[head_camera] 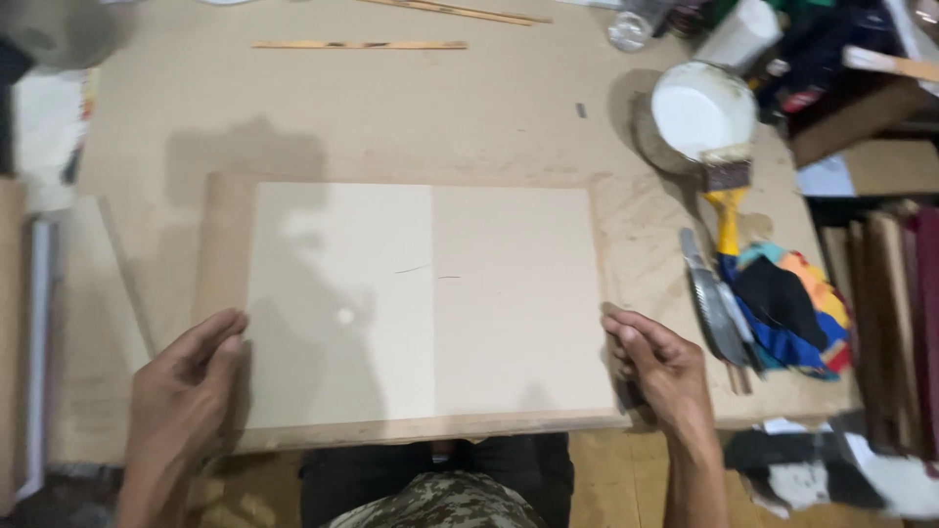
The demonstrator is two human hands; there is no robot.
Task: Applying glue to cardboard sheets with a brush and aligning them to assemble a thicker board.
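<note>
Cardboard sheets (430, 303), two pale, stiff, light-looking panels butted flat on the brown worktable (293, 108), are gripped at both side edges, left hand (186, 386) and right hand (660, 367) curled around them, the sensible hold.

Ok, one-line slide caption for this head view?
Left hand and right hand grip opposite edges of a pale board on a workbench, glue tub and brush alongside.
</note>
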